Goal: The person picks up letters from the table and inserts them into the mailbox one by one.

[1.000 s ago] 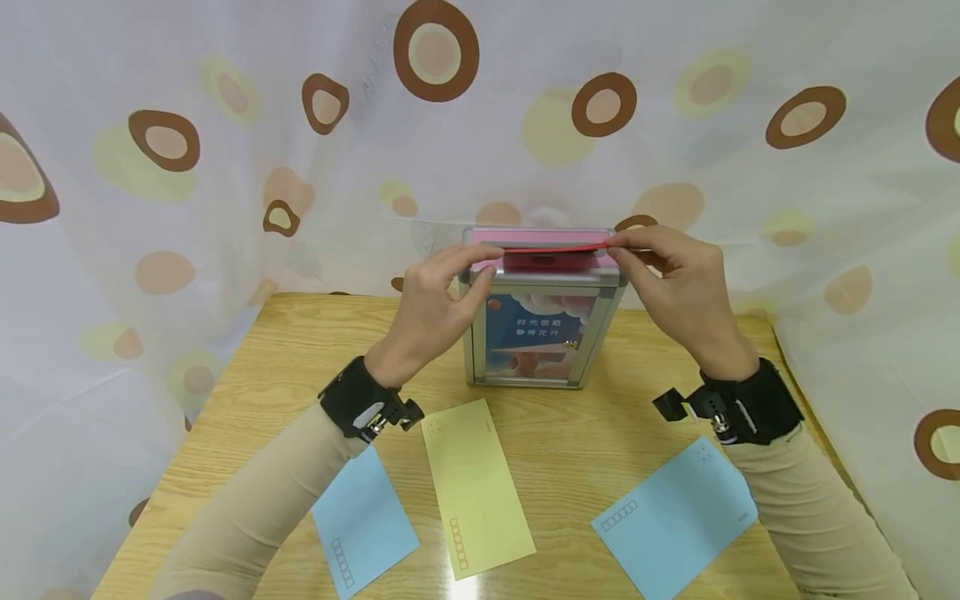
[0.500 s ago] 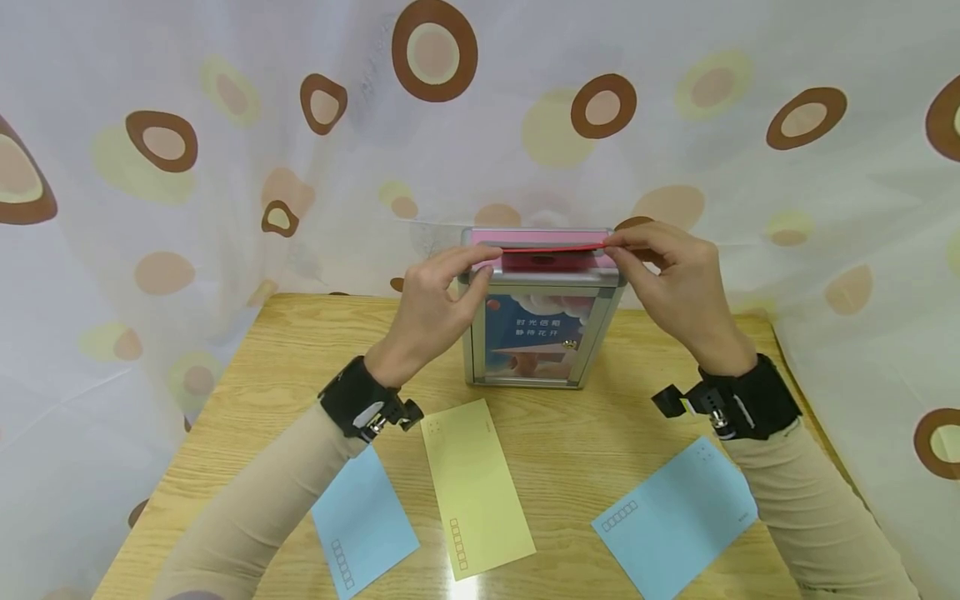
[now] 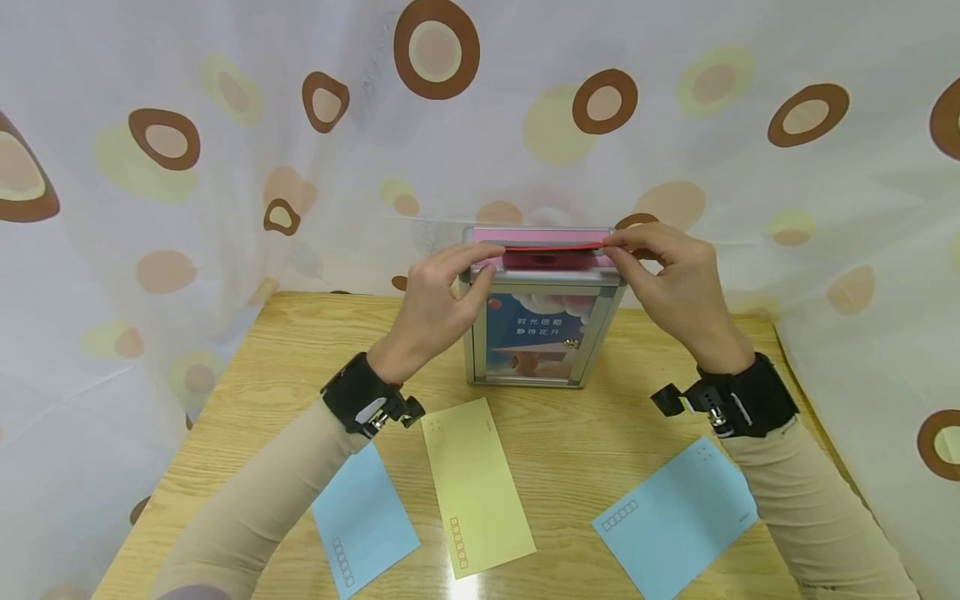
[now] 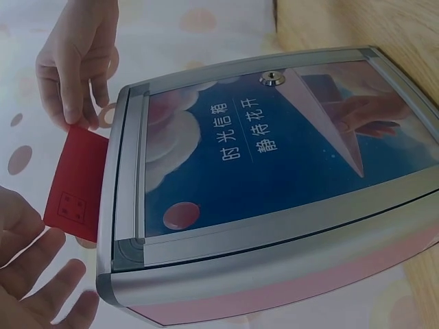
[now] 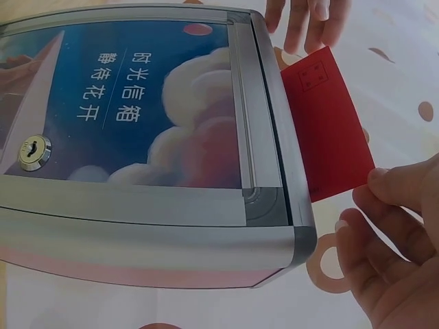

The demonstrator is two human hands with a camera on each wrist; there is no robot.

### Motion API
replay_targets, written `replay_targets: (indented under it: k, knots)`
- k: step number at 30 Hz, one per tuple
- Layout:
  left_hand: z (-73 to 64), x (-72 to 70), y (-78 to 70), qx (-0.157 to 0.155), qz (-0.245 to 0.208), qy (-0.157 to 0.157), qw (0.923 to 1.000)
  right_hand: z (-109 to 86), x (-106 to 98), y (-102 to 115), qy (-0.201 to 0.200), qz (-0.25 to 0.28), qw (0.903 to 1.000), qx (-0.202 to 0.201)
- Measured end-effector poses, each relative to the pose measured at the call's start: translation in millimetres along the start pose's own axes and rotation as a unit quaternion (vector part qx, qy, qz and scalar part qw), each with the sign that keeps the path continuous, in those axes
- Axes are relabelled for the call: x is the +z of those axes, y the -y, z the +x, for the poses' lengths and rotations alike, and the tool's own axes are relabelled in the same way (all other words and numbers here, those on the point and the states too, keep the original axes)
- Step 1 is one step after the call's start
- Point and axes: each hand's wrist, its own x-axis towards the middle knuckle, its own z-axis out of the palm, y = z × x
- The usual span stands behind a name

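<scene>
Red envelope (image 5: 329, 127) was upright at the top of the box (image 3: 536, 337), lower edge hidden. Right hand (image 3: 678, 275) pinched one corner; left hand (image 3: 435, 292) loosely spread, fingertip touching the other. Yellow envelope (image 3: 480, 492), two blue envelopes (image 3: 678, 517) lay on table (image 3: 573, 429).

Satin metal frames the glossy-fronted box (image 3: 536, 333); the red envelope (image 4: 74, 181) is smooth matt paper, the tabletop (image 3: 581, 429) shiny grained wood.

Both hands (image 3: 438, 292) (image 3: 678, 287) hold what seems a red envelope (image 3: 555, 247) at the box top (image 3: 543, 237).
</scene>
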Motion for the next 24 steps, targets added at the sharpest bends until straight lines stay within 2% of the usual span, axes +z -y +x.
replay_targets:
  k: [8,16,24]
  knots:
    - [2.2,0.3,0.0,-0.003,0.015,0.006,0.9999,-0.3,3,-3,-0.003,0.016,0.9995,0.029]
    - [1.9,1.4,0.9,-0.015,0.009,0.016,0.9997,-1.3,4,-2,0.004,0.01,0.9988,0.048]
    - [-0.1,2.7,0.5,-0.031,0.01,0.035,0.9989,2.0,3,20,0.009,-0.003,0.9982,0.06]
